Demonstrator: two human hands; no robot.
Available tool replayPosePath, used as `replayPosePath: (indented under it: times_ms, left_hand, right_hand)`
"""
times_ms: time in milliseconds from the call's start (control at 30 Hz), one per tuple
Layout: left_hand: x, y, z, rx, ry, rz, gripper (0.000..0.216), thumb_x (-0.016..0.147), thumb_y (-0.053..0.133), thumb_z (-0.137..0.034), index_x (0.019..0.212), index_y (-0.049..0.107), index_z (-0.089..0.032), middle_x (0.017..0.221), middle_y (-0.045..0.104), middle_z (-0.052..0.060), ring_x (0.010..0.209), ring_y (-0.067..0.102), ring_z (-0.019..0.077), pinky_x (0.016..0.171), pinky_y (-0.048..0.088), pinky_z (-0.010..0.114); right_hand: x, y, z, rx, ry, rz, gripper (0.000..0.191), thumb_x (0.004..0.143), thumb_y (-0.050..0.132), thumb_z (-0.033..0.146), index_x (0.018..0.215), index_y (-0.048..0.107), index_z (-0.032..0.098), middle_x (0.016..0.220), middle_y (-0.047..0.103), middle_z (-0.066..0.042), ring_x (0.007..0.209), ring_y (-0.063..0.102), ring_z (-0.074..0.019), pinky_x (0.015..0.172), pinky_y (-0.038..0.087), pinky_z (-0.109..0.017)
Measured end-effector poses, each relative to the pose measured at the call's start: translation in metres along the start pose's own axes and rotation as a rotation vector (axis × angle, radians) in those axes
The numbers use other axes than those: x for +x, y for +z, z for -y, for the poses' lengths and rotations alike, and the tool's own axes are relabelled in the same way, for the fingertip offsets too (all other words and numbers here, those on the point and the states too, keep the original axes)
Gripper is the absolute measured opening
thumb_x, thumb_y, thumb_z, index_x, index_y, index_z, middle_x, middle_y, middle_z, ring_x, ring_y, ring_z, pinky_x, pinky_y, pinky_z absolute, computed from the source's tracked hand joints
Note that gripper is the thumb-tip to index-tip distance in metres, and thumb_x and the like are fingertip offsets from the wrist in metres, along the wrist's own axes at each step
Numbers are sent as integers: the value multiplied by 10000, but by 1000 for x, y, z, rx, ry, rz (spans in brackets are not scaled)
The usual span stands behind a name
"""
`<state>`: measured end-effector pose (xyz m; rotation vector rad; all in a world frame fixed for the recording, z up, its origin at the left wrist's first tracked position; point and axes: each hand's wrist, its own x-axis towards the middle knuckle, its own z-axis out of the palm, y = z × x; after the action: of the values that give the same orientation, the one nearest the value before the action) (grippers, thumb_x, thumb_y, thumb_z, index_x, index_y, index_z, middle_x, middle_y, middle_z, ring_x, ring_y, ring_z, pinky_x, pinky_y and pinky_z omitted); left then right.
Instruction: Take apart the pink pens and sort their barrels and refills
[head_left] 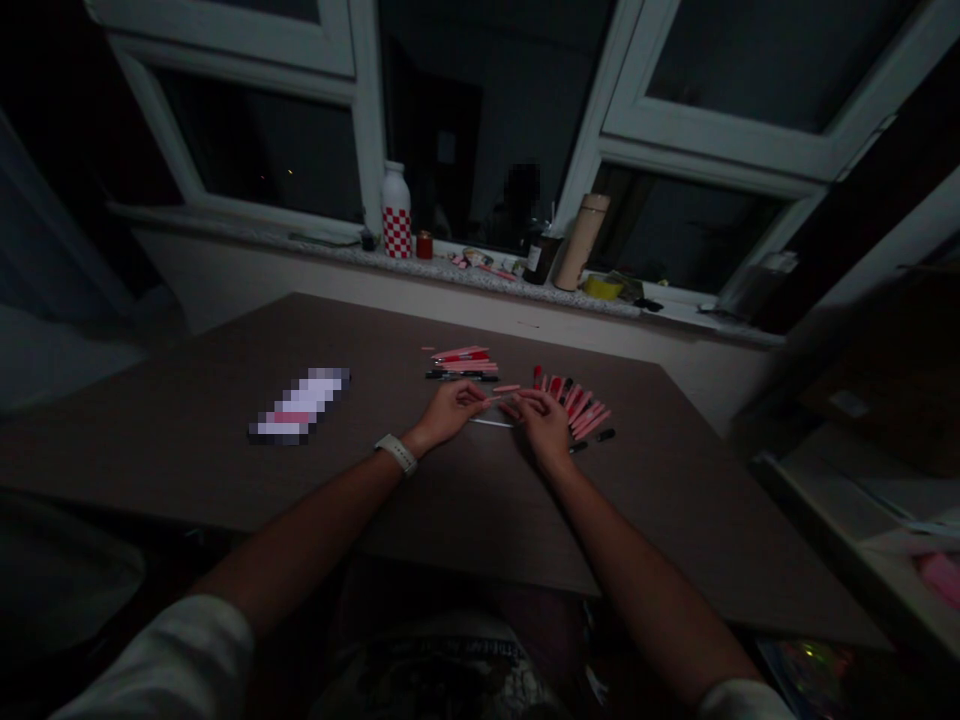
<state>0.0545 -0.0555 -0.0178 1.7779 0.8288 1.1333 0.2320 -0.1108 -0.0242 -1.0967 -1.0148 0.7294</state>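
My left hand (456, 404), with a watch (396, 454) on the wrist, pinches one end of a thin pale rod (500, 398) just above the table. At the rod's other end the fingers of my right hand (547, 422) are closed; a small pink piece shows by those fingertips. Whether the rod is a pen refill I cannot tell. Below both hands a thin white stick (491, 422) lies on the table. Beyond my left hand is a stack of pink and red pens (466, 358) with black pens (459, 376) in front. Pink, red and black pens (581, 402) fan out beside my right hand.
A phone-like blurred object (301, 405) lies on the brown table (337, 340) at left. On the windowsill stand a white bottle with red checks (396, 215), a small red jar (424, 245), a dark bottle (538, 255), a tan flask (583, 240) and a yellow roll (603, 288).
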Motion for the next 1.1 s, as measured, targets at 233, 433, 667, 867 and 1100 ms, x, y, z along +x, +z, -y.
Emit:
replayPosePath:
  times_ms: [233, 433, 667, 867, 1100]
  left_hand:
    - [-2, 1, -4, 21, 18, 23, 188, 760, 743, -317, 787, 651, -155, 751, 688, 26, 719, 633, 152, 704, 506, 296]
    - [-1, 0, -4, 22, 8, 3, 202, 749, 745, -330, 785, 642, -160, 732, 679, 21, 710, 623, 156, 675, 499, 291]
    - [-1, 0, -4, 38, 10, 8, 197, 752, 745, -323, 762, 639, -158, 720, 675, 15, 696, 624, 152, 685, 495, 290]
    - [-2, -1, -4, 49, -5, 9, 217, 737, 754, -339, 757, 637, -158, 704, 670, 10, 678, 620, 152, 660, 484, 280]
    - [-1, -1, -2, 52, -2, 7, 217, 725, 757, -331, 723, 622, -161, 687, 668, 13, 661, 608, 145, 635, 473, 270]
  right_hand:
    - [-3, 4, 1, -14, 10, 35, 305, 665, 767, 398, 854, 701, 167, 828, 747, -74, 791, 712, -206, 766, 574, -344]
    - [0, 3, -2, 90, -1, -23, 312, 664, 773, 401, 863, 689, 176, 802, 733, -46, 769, 708, -195, 780, 591, -364]
    - [2, 0, -8, 34, -15, 14, 316, 674, 766, 421, 858, 690, 175, 825, 735, -53, 783, 706, -197, 771, 587, -359]
    - [3, -1, -8, 21, -37, 59, 309, 684, 771, 405, 885, 712, 177, 837, 743, -53, 780, 701, -191, 738, 566, -317]
    - [0, -2, -1, -161, -149, 76, 294, 763, 709, 433, 918, 728, 185, 911, 749, -71, 800, 695, -199, 739, 554, -313]
